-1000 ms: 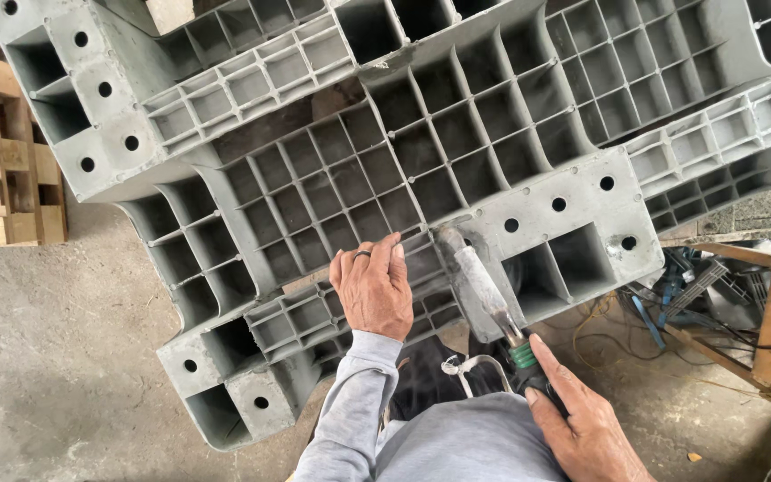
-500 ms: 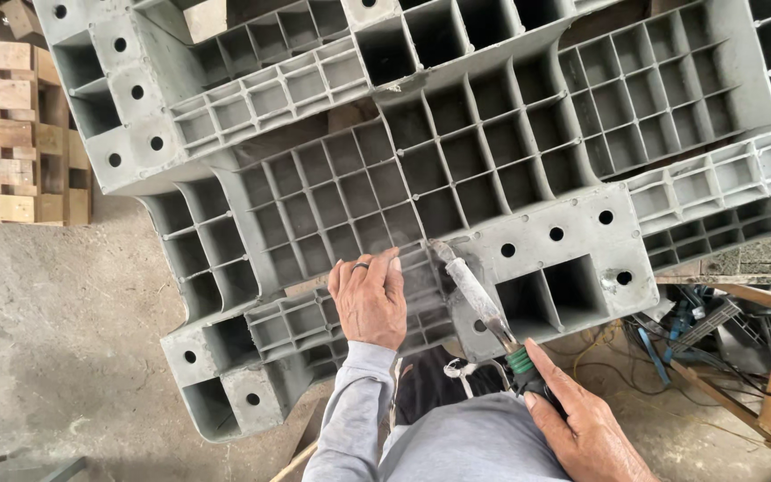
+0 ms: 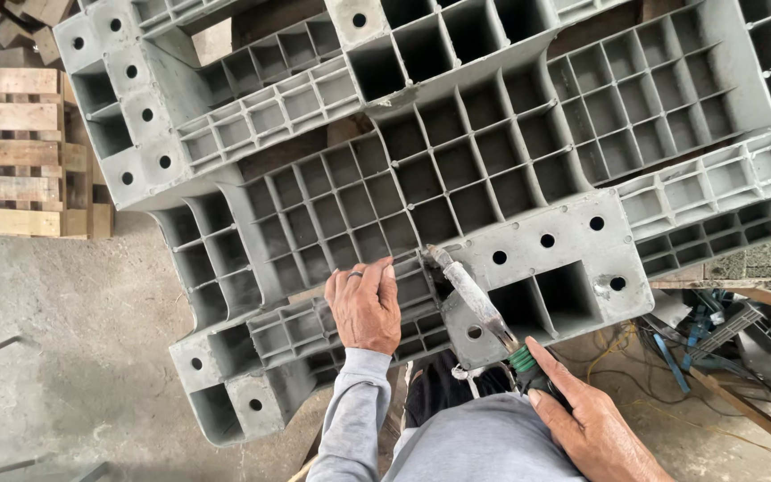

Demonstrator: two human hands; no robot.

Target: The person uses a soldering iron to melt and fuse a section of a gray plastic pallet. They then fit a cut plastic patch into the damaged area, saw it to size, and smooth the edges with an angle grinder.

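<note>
Left hand (image 3: pixel 366 306) lies flat, palm down, on the grey plastic pallet (image 3: pixel 421 178), fingers extended and pressed close together, tips on the ribbed grid near the pallet's near edge; ring on one finger; grey sleeve (image 3: pixel 350 419) runs up from bottom centre, wrist straight. Right hand (image 3: pixel 592 424) comes in from bottom right, fingers curled around the dark handle of a tool (image 3: pixel 475 299), index finger stretched along the handle toward its green-banded collar; thumb not visible, so grip on the underside can't be told. Tool is a long grey metal nozzle, angled up and left from the hand; tip sits at the pallet rib just right of the left fingertips, touching or nearly touching, can't tell which. Pallet lies upside down, open cells facing up, tilted diagonally across the view, corner block with round holes just right of the nozzle; near edge overhangs the person's lap. Wooden pallets (image 3: pixel 20 152) stacked at far left on the concrete floor (image 3: pixel 64 357); cables and tools (image 3: pixel 698 330) in a tangle at right, under the pallet's edge.
</note>
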